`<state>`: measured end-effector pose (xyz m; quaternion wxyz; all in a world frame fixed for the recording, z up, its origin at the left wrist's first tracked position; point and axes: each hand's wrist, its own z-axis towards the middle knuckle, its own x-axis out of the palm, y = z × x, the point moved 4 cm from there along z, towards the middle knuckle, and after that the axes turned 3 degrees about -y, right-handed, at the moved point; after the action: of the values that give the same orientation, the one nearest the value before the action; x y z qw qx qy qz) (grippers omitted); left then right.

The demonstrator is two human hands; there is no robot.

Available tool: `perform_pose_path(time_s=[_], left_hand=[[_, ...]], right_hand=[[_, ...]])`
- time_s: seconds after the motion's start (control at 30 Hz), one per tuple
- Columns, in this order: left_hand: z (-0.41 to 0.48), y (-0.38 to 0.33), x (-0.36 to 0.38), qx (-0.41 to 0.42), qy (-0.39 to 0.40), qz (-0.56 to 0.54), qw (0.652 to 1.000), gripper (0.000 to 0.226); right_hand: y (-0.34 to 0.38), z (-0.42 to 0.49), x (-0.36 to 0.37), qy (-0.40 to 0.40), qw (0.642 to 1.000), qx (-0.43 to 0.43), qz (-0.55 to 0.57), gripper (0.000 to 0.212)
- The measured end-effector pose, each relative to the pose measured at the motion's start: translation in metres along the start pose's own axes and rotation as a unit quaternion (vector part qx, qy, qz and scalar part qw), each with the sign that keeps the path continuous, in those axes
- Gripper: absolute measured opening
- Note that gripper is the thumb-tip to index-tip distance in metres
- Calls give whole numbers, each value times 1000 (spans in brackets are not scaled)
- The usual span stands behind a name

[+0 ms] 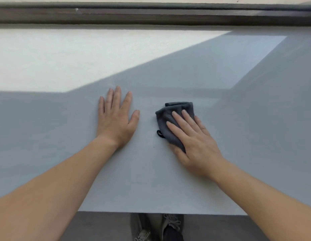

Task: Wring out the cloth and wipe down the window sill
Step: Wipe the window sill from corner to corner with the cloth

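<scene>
A folded dark grey cloth [170, 115] with a small black loop lies on the wide pale grey window sill [151, 180], right of centre. My right hand [193, 141] lies flat on top of the cloth, fingers stretched over it and thumb under its near edge, pressing it to the sill. My left hand [116, 119] rests palm down on the bare sill a short way left of the cloth, fingers spread, holding nothing.
The dark window frame [151, 16] runs along the far edge of the sill. A bright sunlit patch [64, 58] covers the far left part. Below the sill's near edge I see the grey floor and my legs and shoes [156, 228].
</scene>
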<state>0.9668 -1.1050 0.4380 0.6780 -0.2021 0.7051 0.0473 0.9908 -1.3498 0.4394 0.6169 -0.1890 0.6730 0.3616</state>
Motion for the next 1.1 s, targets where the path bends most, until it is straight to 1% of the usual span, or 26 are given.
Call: perform_pose_path(time_s=[0.03,0.1,0.13,0.17,0.2,0.23,0.3,0.37,0.4,0.43,0.47,0.53,0.57,0.6,0.63,0.67,0.73,0.8,0.83,0.87,0.9,0.97,1.0,1.03,1.07,1.1], left_hand=[[-1,0,-1,4,2,-1,1000,74],[-4,-3,-2,31,10,5,999,75],[-9,-5,-2,47,10,7,999,74],[-16,-8,-3,64,7,6,998,72],[-26,-12,-4,79,1,0,997,70],[-40,-17,-4,91,-6,-13,996,68],[-70,-25,-3,95,-11,-45,994,65],[-97,-28,3,93,9,-55,994,65],[-105,-28,5,96,18,-50,994,66],[-110,-26,5,98,26,-45,994,68],[-110,-25,6,96,34,-45,994,70],[-107,-24,7,87,43,-50,994,73],[-106,-25,8,86,43,-41,995,75],[-107,-27,9,89,42,-26,995,76],[-108,-29,10,90,42,-12,995,76],[-109,-29,10,88,40,-4,995,77],[-110,-30,11,84,38,7,996,76],[-110,-32,8,79,42,14,996,70],[-111,-34,6,74,44,18,996,65],[-111,-38,3,67,46,26,996,62],[-110,-43,1,61,46,34,997,59],[-109,-56,-1,52,33,31,998,58],[-109,-64,0,55,26,22,998,59],[-109,-74,2,66,21,10,998,63],[-109,-86,5,83,21,-3,996,66],[-107,-97,9,101,22,-14,995,68]], right_hand=[[-17,-2,-4,-11,999,53,-1,61],[-42,-8,-11,-41,982,183,16,64],[-40,-12,-11,-53,973,225,22,64],[-26,-17,-9,-63,969,237,20,64],[-3,-25,-5,-68,973,218,19,63],[23,-35,-1,-66,982,176,21,63],[69,-62,8,-38,997,62,18,61],[80,-87,10,1,1000,-15,3,62],[70,-95,8,4,1000,-23,-4,62],[54,-100,6,-2,1000,-4,-9,61],[36,-104,3,-14,999,42,-8,61],[5,-111,-6,-50,984,169,8,61],[2,-113,-6,-63,974,218,14,62],[11,-113,-5,-74,968,241,16,62],[26,-113,-3,-80,969,232,18,62],[45,-115,1,-77,978,195,21,61],[74,-126,10,-48,995,83,15,62],[69,-142,9,-9,1000,7,2,64],[56,-150,7,1,1000,-5,0,64],[39,-157,3,3,1000,9,4,63],[17,-163,-3,-8,999,48,9,61],[-26,-170,-16,-43,984,171,22,62],[-38,-169,-19,-56,970,233,28,64],[-39,-166,-20,-68,959,275,28,65],[-32,-161,-19,-74,957,281,22,65],[-21,-158,-16,-71,966,249,15,64]])
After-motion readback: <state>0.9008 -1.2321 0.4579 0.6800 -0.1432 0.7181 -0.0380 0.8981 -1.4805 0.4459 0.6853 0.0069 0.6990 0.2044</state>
